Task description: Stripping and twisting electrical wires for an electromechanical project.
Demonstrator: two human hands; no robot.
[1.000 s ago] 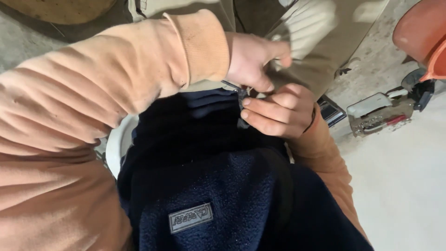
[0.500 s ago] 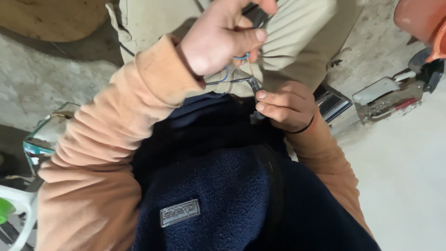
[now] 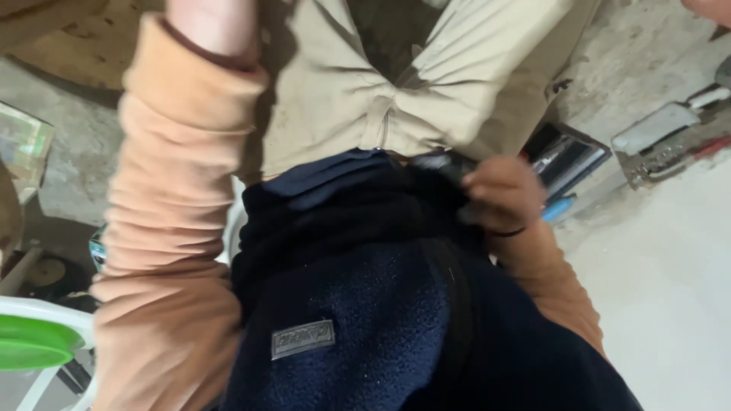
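1. Fleece fabric, dark navy, is being worn and is filling the lower centre of the frame, with a small grey patch sewn low on it.
2. The right hand is being held at centre right, fingers curled together at the upper edge of the navy fleece, just below the beige trousers; whether something small is being pinched in that grip cannot be told, as the view is blurred.
3. The left hand is being raised to the upper left and is being cut off by the frame edge, so its grip cannot be told.
4. The fleece edge is lying directly under the right hand, running roughly left to right across the frame; the right hand is much the nearer of the two.
5. A metal tool is lying on the concrete floor at upper right, well apart from both hands.
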